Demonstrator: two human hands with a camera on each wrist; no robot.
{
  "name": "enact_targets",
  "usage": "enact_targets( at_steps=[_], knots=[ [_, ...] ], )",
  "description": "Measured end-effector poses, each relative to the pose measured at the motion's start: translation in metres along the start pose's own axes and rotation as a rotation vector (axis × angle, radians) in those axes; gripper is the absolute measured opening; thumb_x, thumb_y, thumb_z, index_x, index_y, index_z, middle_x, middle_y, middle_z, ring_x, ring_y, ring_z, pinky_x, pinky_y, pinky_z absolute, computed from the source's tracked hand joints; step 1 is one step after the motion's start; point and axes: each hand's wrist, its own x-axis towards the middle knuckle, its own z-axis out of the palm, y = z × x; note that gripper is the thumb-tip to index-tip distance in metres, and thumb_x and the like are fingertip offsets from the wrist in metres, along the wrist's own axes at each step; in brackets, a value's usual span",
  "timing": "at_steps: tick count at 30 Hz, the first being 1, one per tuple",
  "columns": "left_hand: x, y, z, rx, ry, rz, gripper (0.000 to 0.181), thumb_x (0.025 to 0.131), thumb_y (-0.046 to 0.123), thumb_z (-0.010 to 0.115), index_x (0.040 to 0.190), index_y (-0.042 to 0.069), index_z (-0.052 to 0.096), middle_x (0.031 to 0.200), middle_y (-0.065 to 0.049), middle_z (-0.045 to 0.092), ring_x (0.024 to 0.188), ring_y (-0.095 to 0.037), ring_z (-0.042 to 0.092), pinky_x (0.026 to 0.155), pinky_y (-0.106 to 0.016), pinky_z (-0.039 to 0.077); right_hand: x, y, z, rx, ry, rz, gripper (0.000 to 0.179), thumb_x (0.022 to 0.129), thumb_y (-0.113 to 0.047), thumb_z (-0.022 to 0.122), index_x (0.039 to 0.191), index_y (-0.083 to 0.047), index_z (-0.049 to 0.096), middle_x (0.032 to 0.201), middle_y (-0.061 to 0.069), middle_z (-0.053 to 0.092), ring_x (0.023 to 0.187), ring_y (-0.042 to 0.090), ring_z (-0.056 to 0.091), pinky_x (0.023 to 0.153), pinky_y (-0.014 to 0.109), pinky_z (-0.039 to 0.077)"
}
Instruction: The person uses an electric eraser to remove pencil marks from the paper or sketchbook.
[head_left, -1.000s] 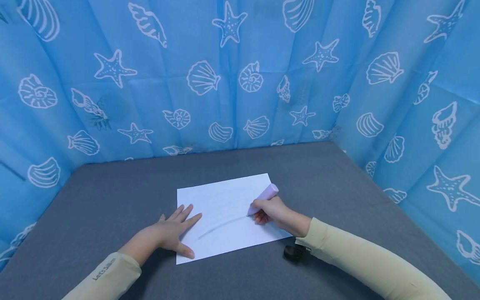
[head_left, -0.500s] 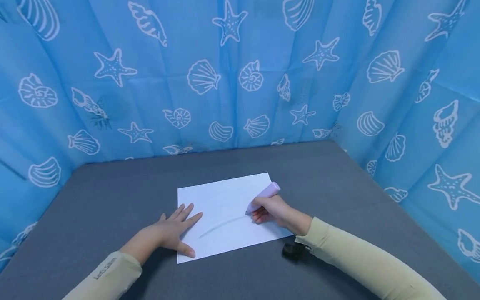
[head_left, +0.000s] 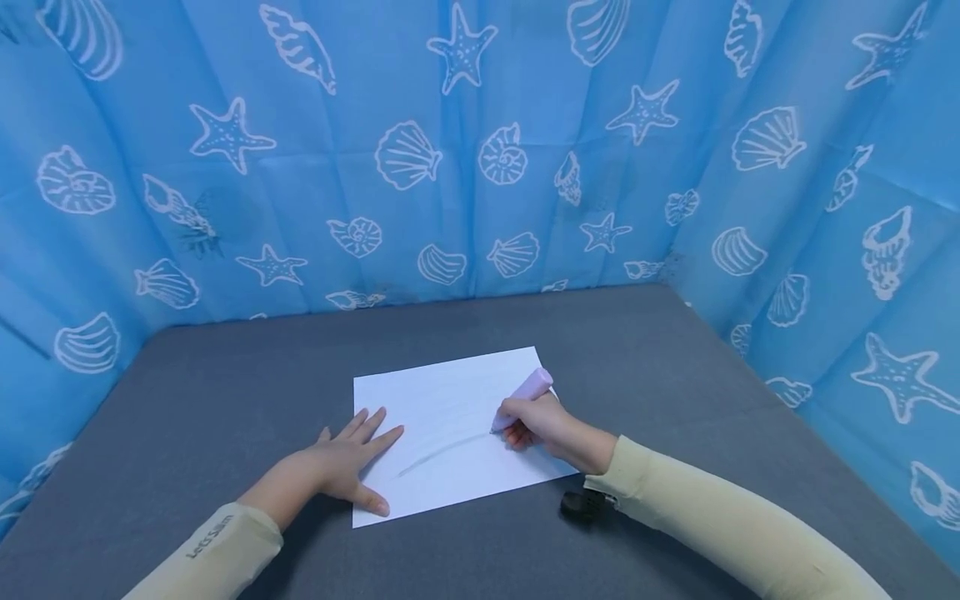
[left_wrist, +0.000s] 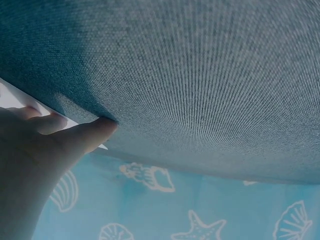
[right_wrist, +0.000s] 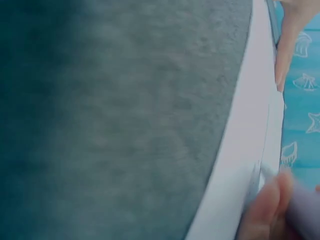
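Observation:
A sheet of white paper (head_left: 442,400) lies slightly turned on the table, with one faint grey curved line across its lower half. My left hand (head_left: 348,462) rests with spread fingers on the paper's left edge. In the left wrist view, that hand (left_wrist: 55,135) shows its fingers stretched over the paper's edge. My right hand (head_left: 536,421) pinches a thick light-purple marker (head_left: 534,384), tilted, its tip at the right end of the grey line. In the right wrist view, the marker (right_wrist: 302,207) and fingertips (right_wrist: 267,200) are blurred at the bottom right.
The grey cloth-covered table (head_left: 255,375) surrounds the paper on all sides. A blue curtain (head_left: 315,192) with white shells and starfish hangs behind and along the right. A small black object (head_left: 581,506) sits beneath the right cuff. Pale yellow sleeves (head_left: 705,508) cover both forearms.
The right hand with the marker makes small shifts about the line's right end, first slightly up, then back down and left. The left hand stays in place on the paper.

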Motion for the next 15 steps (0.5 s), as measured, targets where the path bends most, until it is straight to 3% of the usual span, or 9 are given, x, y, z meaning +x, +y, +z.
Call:
enact_targets(
  at_steps=[15],
  knots=[
    [-0.0006, 0.0017, 0.0002, 0.011, 0.014, 0.006, 0.109, 0.071, 0.062, 0.076, 0.155, 0.017, 0.024, 0.162, -0.016, 0.003, 0.146, -0.040, -0.001, 0.103, -0.075, 0.008, -0.0005, 0.0007, -0.0016, -0.027, -0.038, -0.029, 0.017, 0.085, -0.011, 0.060, 0.081, 0.005, 0.063, 0.057, 0.006, 0.056, 0.047, 0.011, 0.053, 0.047, 0.022, 0.045]
  ],
)
